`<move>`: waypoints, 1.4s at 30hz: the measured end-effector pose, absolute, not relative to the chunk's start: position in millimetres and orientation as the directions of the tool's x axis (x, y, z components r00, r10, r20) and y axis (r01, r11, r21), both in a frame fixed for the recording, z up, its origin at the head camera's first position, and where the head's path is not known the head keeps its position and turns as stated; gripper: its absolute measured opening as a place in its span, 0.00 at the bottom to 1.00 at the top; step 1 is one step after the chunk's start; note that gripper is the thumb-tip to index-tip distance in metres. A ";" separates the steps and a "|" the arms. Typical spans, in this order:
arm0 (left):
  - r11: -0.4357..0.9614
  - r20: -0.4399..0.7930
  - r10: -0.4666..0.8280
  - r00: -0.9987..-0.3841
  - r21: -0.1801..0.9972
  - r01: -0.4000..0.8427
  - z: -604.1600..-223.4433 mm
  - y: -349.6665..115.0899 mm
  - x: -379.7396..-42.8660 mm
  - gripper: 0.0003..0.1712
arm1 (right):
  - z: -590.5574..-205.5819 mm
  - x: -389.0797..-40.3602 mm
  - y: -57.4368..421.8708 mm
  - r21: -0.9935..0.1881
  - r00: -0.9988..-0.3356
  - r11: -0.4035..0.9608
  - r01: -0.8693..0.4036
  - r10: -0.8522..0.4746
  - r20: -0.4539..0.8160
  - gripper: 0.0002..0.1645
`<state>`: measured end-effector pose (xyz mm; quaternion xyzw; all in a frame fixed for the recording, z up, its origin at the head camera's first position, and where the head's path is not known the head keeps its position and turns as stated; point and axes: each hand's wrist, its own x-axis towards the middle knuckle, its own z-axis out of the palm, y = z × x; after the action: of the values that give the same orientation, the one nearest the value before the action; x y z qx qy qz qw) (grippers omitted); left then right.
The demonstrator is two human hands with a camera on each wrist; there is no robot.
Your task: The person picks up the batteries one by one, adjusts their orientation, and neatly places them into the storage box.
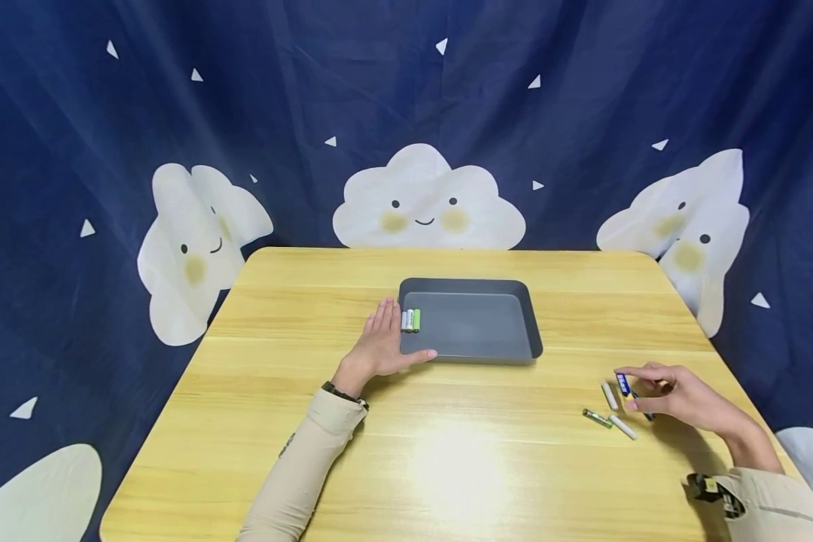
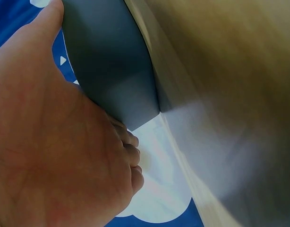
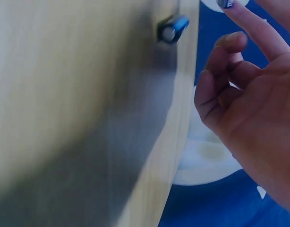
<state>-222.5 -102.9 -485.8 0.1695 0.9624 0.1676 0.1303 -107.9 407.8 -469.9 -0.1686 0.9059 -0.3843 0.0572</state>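
Note:
My right hand (image 1: 687, 399) pinches a blue battery (image 1: 623, 385) between thumb and index finger above the table's right side; its other fingers curl inward. Around it lie two white batteries (image 1: 609, 395), a dark green one (image 1: 597, 418) and a dark one with a blue end (image 3: 171, 29), which the hand partly covers in the head view. Against the left wall of a dark grey tray (image 1: 477, 324) rests my left hand (image 1: 378, 350), fingers straight and thumb along the near rim. Inside the tray, a green battery (image 1: 416, 321) and paler ones stand side by side at the left wall.
The light wooden table (image 1: 298, 324) has rounded corners, and its right edge runs close by the right hand. Behind it hangs a dark blue curtain (image 1: 379, 98) with white clouds and triangles. A bright glare spot lies on the wood in front of the tray.

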 end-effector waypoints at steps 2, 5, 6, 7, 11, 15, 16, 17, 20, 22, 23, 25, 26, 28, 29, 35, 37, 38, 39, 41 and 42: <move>0.885 -0.192 0.371 -0.909 0.368 0.283 -485.3 -103.0 -222.1 0.75 | -466.1 -110.0 402.9 -0.726 -0.942 0.644 -0.241 -0.336 0.014 0.28; 0.883 -0.185 0.371 -0.910 0.374 0.284 -484.3 -103.2 -221.0 0.75 | -460.6 -114.5 395.2 -0.745 -0.946 0.626 -0.231 -0.323 0.022 0.30; 0.883 -0.182 0.371 -0.910 0.373 0.286 -484.7 -103.3 -221.1 0.75 | -458.7 -116.0 392.6 -0.752 -0.948 0.618 -0.228 -0.318 0.026 0.31; 0.883 -0.183 0.371 -0.911 0.372 0.285 -485.2 -103.3 -221.3 0.75 | -457.2 -117.5 390.0 -0.757 -0.950 0.613 -0.226 -0.310 0.032 0.32; 0.882 -0.176 0.373 -0.911 0.372 0.289 -486.4 -103.7 -222.2 0.76 | -451.9 -124.4 379.3 -0.774 -0.956 0.592 -0.224 -0.287 0.057 0.33; 0.883 -0.180 0.372 -0.911 0.373 0.286 -486.7 -103.7 -222.4 0.76 | -446.7 -131.2 367.5 -0.802 -0.960 0.561 -0.206 -0.276 0.053 0.34; 0.883 -0.182 0.372 -0.910 0.373 0.286 -486.9 -103.8 -222.5 0.76 | -445.5 -132.9 364.5 -0.811 -0.960 0.551 -0.198 -0.274 0.048 0.34; 0.885 -0.189 0.370 -0.910 0.368 0.284 -487.4 -103.7 -222.9 0.76 | -444.3 -134.8 361.0 -0.820 -0.963 0.541 -0.188 -0.266 0.045 0.34; 0.889 -0.196 0.367 -0.910 0.363 0.280 -487.5 -103.9 -223.6 0.76 | -441.6 -141.2 349.8 -0.842 -0.967 0.512 -0.170 -0.250 0.043 0.34; 0.889 -0.196 0.365 -0.910 0.364 0.278 -487.1 -104.0 -223.6 0.76 | -440.7 -146.5 342.0 -0.853 -0.967 0.493 -0.171 -0.251 0.048 0.35; 0.890 -0.196 0.363 -0.911 0.363 0.277 -486.7 -104.0 -223.4 0.76 | -440.5 -149.2 338.1 -0.858 -0.966 0.485 -0.173 -0.254 0.051 0.35; 0.889 -0.196 0.363 -0.911 0.365 0.276 -486.1 -104.0 -222.8 0.76 | -440.4 -154.7 330.1 -0.863 -0.960 0.469 -0.187 -0.273 0.059 0.35; 0.889 -0.196 0.363 -0.911 0.365 0.276 -485.8 -104.0 -222.4 0.76 | -440.6 -157.4 326.0 -0.866 -0.956 0.460 -0.196 -0.284 0.066 0.35; 0.887 -0.193 0.365 -0.911 0.369 0.277 -486.3 -104.1 -221.9 0.76 | -441.0 -162.4 318.1 -0.872 -0.950 0.441 -0.210 -0.304 0.075 0.35; 0.887 -0.192 0.366 -0.911 0.370 0.278 -486.4 -104.1 -221.7 0.76 | -441.1 -164.7 314.1 -0.873 -0.946 0.435 -0.218 -0.314 0.080 0.35; 0.878 -0.171 0.377 -0.910 0.378 0.293 -486.8 -104.1 -221.9 0.76 | -441.7 -178.3 292.3 -0.887 -0.943 0.412 -0.211 -0.325 0.074 0.35; 0.878 -0.171 0.379 -0.910 0.377 0.294 -487.2 -104.1 -222.4 0.76 | -443.4 -183.3 285.0 -0.898 -0.943 0.396 -0.194 -0.328 0.059 0.36; 0.881 -0.177 0.377 -0.909 0.371 0.293 -487.6 -103.9 -222.9 0.76 | -444.1 -185.6 281.1 -0.902 -0.942 0.390 -0.186 -0.333 0.050 0.37; 0.884 -0.183 0.374 -0.909 0.365 0.291 -488.3 -103.7 -223.4 0.75 | -444.9 -188.0 277.1 -0.905 -0.940 0.385 -0.179 -0.338 0.043 0.38; 0.886 -0.188 0.372 -0.909 0.364 0.288 -488.1 -103.6 -223.7 0.75 | -446.2 -192.3 269.2 -0.913 -0.940 0.375 -0.160 -0.340 0.026 0.39; 0.887 -0.192 0.370 -0.909 0.363 0.285 -487.8 -103.4 -223.9 0.75 | -446.7 -194.3 265.1 -0.916 -0.939 0.369 -0.156 -0.343 0.022 0.39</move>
<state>-223.9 -103.4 -487.8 0.1702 0.9629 0.1655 0.1287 -194.3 265.1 -446.7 -0.1517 0.8228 -0.5409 0.0866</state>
